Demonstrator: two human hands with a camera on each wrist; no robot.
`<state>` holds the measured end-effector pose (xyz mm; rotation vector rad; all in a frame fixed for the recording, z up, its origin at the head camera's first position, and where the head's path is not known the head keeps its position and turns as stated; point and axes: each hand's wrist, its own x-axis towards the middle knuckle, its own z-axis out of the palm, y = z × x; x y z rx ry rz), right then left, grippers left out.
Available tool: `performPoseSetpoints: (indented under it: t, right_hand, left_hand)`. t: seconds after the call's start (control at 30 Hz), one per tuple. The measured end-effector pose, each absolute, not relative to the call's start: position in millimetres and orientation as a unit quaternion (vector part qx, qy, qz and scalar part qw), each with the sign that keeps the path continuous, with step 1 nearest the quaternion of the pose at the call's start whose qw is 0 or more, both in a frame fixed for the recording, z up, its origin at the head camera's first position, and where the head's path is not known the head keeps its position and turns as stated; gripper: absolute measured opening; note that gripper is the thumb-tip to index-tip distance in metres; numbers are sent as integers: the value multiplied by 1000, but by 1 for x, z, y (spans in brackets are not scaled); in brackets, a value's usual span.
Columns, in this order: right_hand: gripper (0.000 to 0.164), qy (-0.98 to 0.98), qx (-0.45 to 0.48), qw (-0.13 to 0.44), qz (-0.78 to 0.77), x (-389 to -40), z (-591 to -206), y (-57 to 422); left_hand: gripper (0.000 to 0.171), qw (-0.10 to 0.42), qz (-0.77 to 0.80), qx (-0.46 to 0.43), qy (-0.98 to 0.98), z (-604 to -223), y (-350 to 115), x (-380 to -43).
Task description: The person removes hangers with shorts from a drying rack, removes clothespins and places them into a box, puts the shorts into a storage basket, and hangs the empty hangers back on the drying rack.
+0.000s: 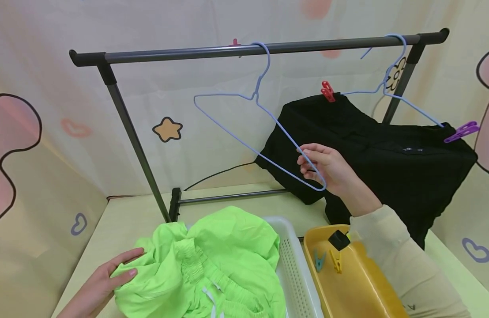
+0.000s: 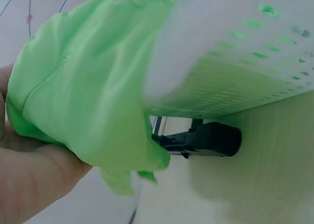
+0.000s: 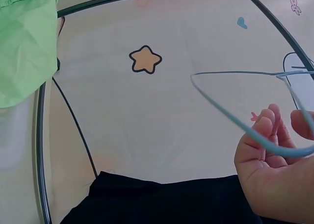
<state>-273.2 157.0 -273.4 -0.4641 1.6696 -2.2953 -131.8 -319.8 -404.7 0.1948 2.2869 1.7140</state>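
My right hand (image 1: 328,170) pinches the lower right corner of a light-blue wire hanger (image 1: 228,132). The hanger's hook hangs over the black rack's top bar (image 1: 169,54), and nothing is on it. In the right wrist view, the thumb and fingers of that hand (image 3: 274,170) lie around the blue wire. Low on the left, my left hand (image 1: 105,282) grips the edge of bright green drawstring pants (image 1: 236,247), bunched over a white basket (image 1: 296,269). The left wrist view shows the green cloth (image 2: 93,87) between thumb and fingers; some fingers are hidden behind it.
Black pants (image 1: 371,150) hang at the right from another blue hanger (image 1: 413,110), held by a red clothespin (image 1: 328,91) and a purple clothespin (image 1: 461,131). A yellow tray (image 1: 359,291) beside the basket holds a teal clothespin (image 1: 319,260) and a yellow clothespin (image 1: 336,261).
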Motion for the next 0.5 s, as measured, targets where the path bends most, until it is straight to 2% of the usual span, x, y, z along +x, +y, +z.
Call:
performPoseSetpoints:
  t: [0.2, 0.5]
  right_hand:
    - [11, 574, -147, 138, -794, -277, -281, 160]
    - [14, 614, -102, 140, -770, -275, -299, 156]
  left_hand:
    - [48, 198, 461, 124, 856, -382, -298, -130]
    - [56, 259, 399, 196, 857, -376, -274, -127]
